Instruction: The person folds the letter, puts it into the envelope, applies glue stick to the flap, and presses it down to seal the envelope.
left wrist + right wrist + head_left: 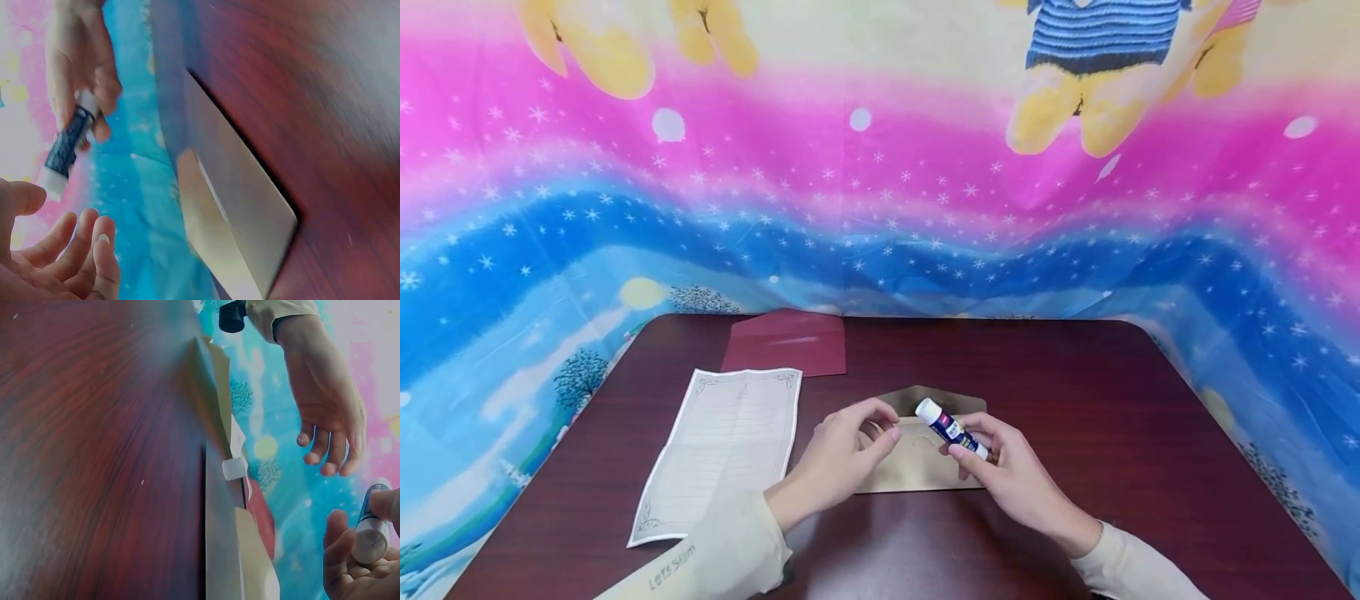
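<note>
My right hand (1011, 471) holds a glue stick (953, 429) with a dark blue label and white ends, tilted above a gold envelope (917, 462). Thumb and fingers wrap its lower part, as the left wrist view also shows. The left hand (842, 450) hovers beside the stick's upper white end (52, 183), fingers loosely bent and apart, with nothing between them. Under both hands lies the envelope, its pointed flap (917, 400) folded out toward the far side. The right hand covers part of the envelope's right side in the head view.
A letter sheet (722, 458) with an ornate border lies left of the envelope. Behind it is a dark red envelope (786, 346) near the table's far edge. A small white blocky thing (234, 469) shows by the gold envelope. A printed cloth (880, 208) hangs behind the table.
</note>
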{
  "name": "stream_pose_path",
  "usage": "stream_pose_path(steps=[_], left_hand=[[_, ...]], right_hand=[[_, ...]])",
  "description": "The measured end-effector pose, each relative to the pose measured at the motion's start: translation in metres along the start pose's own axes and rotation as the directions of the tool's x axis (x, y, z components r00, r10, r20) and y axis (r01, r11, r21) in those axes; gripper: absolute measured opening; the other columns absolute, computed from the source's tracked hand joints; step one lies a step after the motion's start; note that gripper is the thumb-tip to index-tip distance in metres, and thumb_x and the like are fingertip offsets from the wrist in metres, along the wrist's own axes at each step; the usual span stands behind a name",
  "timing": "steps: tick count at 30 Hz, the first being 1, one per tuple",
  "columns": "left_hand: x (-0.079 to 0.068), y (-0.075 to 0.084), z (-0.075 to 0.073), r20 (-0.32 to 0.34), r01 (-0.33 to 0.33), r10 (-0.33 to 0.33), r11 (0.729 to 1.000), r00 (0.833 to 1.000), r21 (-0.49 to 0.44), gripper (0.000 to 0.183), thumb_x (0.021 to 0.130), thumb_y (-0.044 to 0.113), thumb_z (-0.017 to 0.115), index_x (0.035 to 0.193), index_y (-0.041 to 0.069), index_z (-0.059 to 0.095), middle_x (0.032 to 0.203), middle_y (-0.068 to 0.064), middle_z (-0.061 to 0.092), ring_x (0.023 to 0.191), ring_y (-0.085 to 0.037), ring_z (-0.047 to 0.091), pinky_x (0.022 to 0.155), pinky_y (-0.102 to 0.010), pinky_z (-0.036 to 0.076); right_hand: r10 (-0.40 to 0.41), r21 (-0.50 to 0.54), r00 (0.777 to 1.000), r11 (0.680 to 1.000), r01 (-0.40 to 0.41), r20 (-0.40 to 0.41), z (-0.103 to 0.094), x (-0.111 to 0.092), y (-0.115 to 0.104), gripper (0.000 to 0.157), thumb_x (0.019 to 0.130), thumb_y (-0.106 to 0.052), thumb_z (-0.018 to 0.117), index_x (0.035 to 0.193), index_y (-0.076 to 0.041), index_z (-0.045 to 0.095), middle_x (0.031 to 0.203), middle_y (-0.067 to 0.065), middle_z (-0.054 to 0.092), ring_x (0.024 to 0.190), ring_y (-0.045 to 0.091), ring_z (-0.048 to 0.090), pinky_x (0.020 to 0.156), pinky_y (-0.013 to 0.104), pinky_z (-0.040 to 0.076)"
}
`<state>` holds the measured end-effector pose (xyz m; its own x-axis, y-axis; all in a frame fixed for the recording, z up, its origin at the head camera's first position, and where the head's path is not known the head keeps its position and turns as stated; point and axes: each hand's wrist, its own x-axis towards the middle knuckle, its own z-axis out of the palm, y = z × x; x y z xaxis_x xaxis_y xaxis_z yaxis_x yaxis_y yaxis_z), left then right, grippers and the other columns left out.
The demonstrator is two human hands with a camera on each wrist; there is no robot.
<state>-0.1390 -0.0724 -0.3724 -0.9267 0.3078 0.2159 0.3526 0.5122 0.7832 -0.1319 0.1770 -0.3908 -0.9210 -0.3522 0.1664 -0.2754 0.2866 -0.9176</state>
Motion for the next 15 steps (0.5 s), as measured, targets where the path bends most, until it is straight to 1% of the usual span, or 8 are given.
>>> stream_pose_path(steps=[2, 4, 6, 8, 11, 13, 15], left_hand=[[-0.001, 0.004, 0.003, 0.006, 0.004, -0.003, 0.999, 1.000, -0.046, 0.011, 0.098, 0.020, 0.065, 0.108, 0.017, 0.068, 0.096, 0.006, 0.069, 0.084, -0.007, 0.065, 0.071, -0.020, 0.052], [-0.001, 0.007, 0.005, -0.003, 0.008, -0.008, 0.995, 1.000, -0.095, 0.016, 0.097, 0.019, 0.065, 0.113, 0.015, 0.068, 0.099, 0.003, 0.070, 0.088, -0.010, 0.065, 0.072, -0.021, 0.052], [0.000, 0.008, 0.007, -0.025, 0.026, -0.031, 0.986, 0.999, -0.165, 0.023, 0.097, 0.019, 0.067, 0.118, 0.013, 0.067, 0.102, -0.001, 0.071, 0.092, -0.013, 0.066, 0.076, -0.022, 0.053], [0.003, 0.008, 0.009, -0.051, 0.042, -0.056, 0.969, 0.997, -0.243, 0.031, 0.095, 0.019, 0.070, 0.125, 0.010, 0.065, 0.106, -0.006, 0.072, 0.097, -0.017, 0.066, 0.082, -0.026, 0.055], [0.008, 0.007, 0.013, -0.044, 0.070, -0.093, 0.926, 0.995, -0.371, 0.043, 0.092, 0.019, 0.073, 0.132, 0.005, 0.062, 0.112, -0.013, 0.071, 0.101, -0.019, 0.065, 0.089, -0.031, 0.056], [0.010, 0.008, 0.017, -0.014, 0.093, -0.110, 0.892, 0.994, -0.442, 0.047, 0.091, 0.017, 0.074, 0.134, 0.003, 0.061, 0.114, -0.017, 0.070, 0.100, -0.018, 0.065, 0.088, -0.031, 0.057], [0.011, 0.010, 0.020, 0.019, 0.113, -0.120, 0.854, 0.993, -0.507, 0.048, 0.091, 0.015, 0.074, 0.135, 0.003, 0.061, 0.116, -0.020, 0.070, 0.097, -0.016, 0.067, 0.084, -0.027, 0.057]], right_hand=[[0.008, 0.029, 1.000, 1.000, -0.008, 0.008, 0.002, 0.001, -0.002, 0.026, 0.098, -0.012, 0.065, 0.121, -0.001, 0.059, 0.099, 0.011, 0.076, 0.067, 0.013, 0.066, 0.054, 0.025, 0.049], [0.016, 0.049, 1.000, 0.999, -0.017, 0.010, 0.005, 0.002, -0.005, 0.027, 0.098, -0.012, 0.065, 0.121, 0.000, 0.058, 0.101, 0.015, 0.076, 0.067, 0.014, 0.067, 0.054, 0.024, 0.048], [0.020, 0.062, 1.000, 0.998, -0.020, 0.010, 0.007, 0.003, -0.008, 0.027, 0.098, -0.012, 0.066, 0.120, 0.001, 0.057, 0.103, 0.017, 0.076, 0.068, 0.015, 0.067, 0.055, 0.023, 0.047], [0.016, 0.072, 1.000, 0.997, -0.017, 0.007, 0.010, 0.004, -0.010, 0.028, 0.098, -0.011, 0.066, 0.120, 0.001, 0.056, 0.104, 0.019, 0.076, 0.068, 0.016, 0.068, 0.056, 0.023, 0.048], [0.000, 0.073, 1.000, 0.997, 0.001, -0.008, 0.012, 0.007, -0.013, 0.028, 0.097, -0.010, 0.066, 0.119, 0.002, 0.055, 0.104, 0.021, 0.076, 0.068, 0.014, 0.068, 0.056, 0.023, 0.048], [-0.010, 0.074, 1.000, 0.997, 0.012, -0.023, 0.014, 0.009, -0.015, 0.028, 0.096, -0.009, 0.068, 0.119, 0.002, 0.056, 0.101, 0.020, 0.076, 0.067, 0.013, 0.068, 0.055, 0.023, 0.046], [-0.022, 0.071, 0.999, 0.997, 0.024, -0.028, 0.016, 0.011, -0.016, 0.028, 0.095, -0.008, 0.068, 0.118, 0.002, 0.056, 0.096, 0.013, 0.076, 0.065, 0.010, 0.067, 0.053, 0.023, 0.045]])
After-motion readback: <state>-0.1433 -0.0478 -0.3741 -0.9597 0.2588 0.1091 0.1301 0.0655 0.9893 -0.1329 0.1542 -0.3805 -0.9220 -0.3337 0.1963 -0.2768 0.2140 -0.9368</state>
